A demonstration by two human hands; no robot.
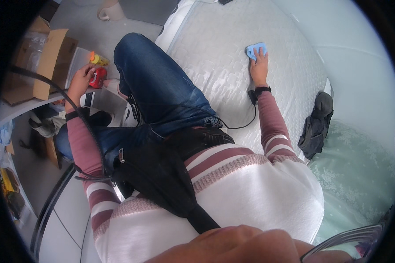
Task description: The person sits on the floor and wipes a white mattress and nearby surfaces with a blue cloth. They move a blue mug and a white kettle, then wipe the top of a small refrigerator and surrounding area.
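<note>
My right hand [259,70] presses a folded light-blue cloth [257,50] onto the pale quilted mattress [214,42], fingers spread over it. A black band with a small black box and a cable is strapped to that wrist. On the other side, my left hand [81,79] is at the shelf edge, fingers curled. Right beside its fingertips is a red container [98,78]; whether they grip it I cannot tell. Just beyond stands a yellow bottle [99,59] with an orange cap.
An opened cardboard box [51,62] holding clear plastic sits at the left. A pale mug [111,12] is at the top. Dark fabric [316,126] lies by the mattress's right edge, near green patterned bedding [355,174]. A black cable [75,108] crosses over my left arm.
</note>
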